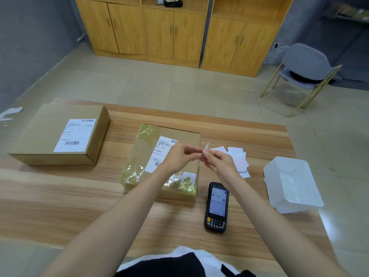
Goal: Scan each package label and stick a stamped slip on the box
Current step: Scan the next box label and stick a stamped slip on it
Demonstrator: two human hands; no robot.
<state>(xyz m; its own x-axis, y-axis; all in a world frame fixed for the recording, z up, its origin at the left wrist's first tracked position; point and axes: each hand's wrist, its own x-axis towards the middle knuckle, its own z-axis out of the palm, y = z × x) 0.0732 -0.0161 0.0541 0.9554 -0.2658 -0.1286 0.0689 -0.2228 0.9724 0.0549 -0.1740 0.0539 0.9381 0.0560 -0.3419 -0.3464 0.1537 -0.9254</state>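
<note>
Judging by how it's held, a stamped slip [206,146] is probably being peeled from its backing or readied for sticking. It's held edge-on in the air, just above the right edge of the taped box [185,136] in the middle of the worktop [89,186]. It's pinched from both sides: the fingers [189,151] of the left hand [178,156] are closed on it, and it's nipped by the right hand [217,161] too.

Handling-wise, the slip should be treated as thin, light and floppy, and likely tacky on one face, so it's best taken by a corner or edge, with the sticky side kept off skin and off itself. The crinkled glossy tape on the box looks like a poor landing spot, so bare cardboard is probably preferred.

More slips are spread in a loose pile [238,160] just right of the box. The scanner [216,206] is laid screen-up on the near side, and a second box [46,124] is parked far left.
</note>
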